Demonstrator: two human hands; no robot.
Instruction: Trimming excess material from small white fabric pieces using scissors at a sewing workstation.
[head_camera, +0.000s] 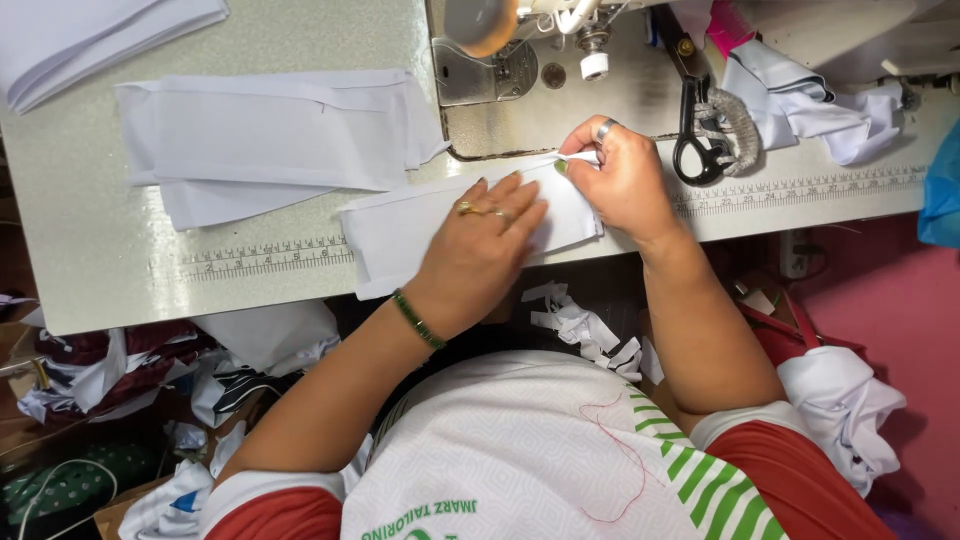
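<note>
White fabric strip (400, 235) lies on the counter (90, 260) beside a sewing machine (540, 70). Left hand (480, 245) presses flat, fingers spread. Right hand (620, 175) fingers pinch its edge.

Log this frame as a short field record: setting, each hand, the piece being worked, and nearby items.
setting: sewing machine on a pale grey table with printed ruler strips, seen from above
left hand: left hand lies flat, palm down, on the white fabric strip
right hand: right hand pinches the strip's far edge by the machine bed
worked piece: white strip, lying across the table's front edge
nearby: black scissors right of the machine; stacked white fabric pieces to the left; white fabric scraps below the table edge
</note>
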